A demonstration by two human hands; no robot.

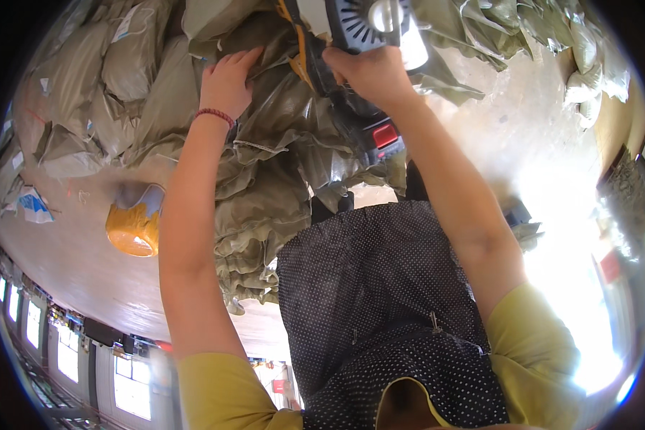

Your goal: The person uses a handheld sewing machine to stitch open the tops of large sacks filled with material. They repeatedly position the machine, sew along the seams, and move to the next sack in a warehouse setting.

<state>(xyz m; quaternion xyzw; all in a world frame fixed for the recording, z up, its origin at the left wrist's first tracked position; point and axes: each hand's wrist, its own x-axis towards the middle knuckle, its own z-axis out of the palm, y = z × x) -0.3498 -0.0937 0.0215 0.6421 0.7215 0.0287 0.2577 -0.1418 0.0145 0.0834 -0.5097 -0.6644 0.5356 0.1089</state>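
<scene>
My right hand (373, 70) grips the handle of a battery-powered handheld machine (349, 115), apparently a portable bag sewing machine. Its body is black, white and yellow, with a slotted round cover and a red part on the battery end. My left hand (228, 80), with a red braided bracelet on its wrist, rests fingers extended on a greenish-brown woven sack (279, 115), left of the machine. A light cord (260, 145) lies across the sack folds. The machine's far end runs out of the top of the view.
Filled woven sacks (134, 64) crowd the upper left, and more sacks (586, 80) stand upper right. A flattened stack of sacks (252, 220) lies near my legs. On the concrete floor (75, 231) sits a yellow-coated bucket-like container (134, 226). Strong glare washes out the right side.
</scene>
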